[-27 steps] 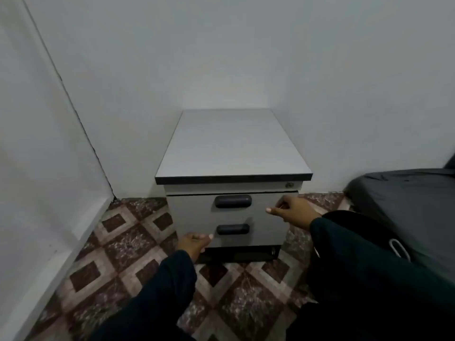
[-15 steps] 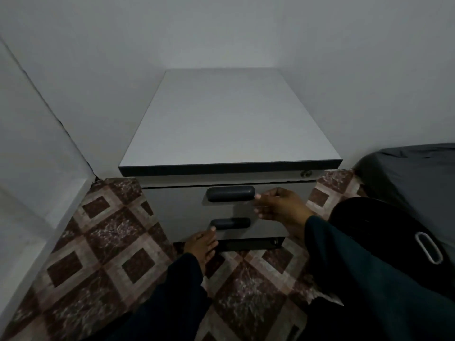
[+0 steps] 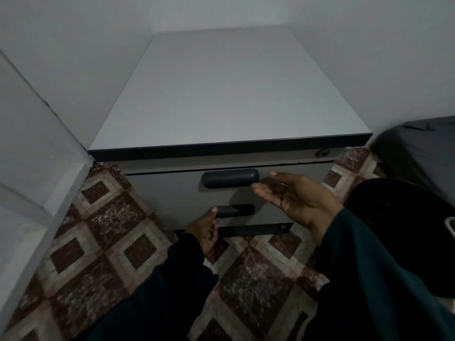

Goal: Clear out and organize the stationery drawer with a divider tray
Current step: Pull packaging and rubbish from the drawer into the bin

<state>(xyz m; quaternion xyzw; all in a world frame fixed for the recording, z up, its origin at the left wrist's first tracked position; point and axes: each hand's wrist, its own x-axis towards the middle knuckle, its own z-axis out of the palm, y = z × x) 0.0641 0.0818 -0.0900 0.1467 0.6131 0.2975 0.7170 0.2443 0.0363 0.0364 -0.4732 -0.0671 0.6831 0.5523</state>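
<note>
Grey drawer cabinet (image 3: pixel 229 94) stands in a white-walled corner; right hand (image 3: pixel 295 195), fingers straight and holding nothing, nears the top drawer handle (image 3: pixel 230 177); left hand (image 3: pixel 204 227) thumb touches the lower handle (image 3: pixel 234 210), its fingers hidden.

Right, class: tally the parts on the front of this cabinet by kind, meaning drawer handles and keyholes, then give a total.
Drawer handles: 2, the upper handle and the lower handle.
Keyholes: 1, the lock at the top right of the cabinet front.
Total: 3.
</note>
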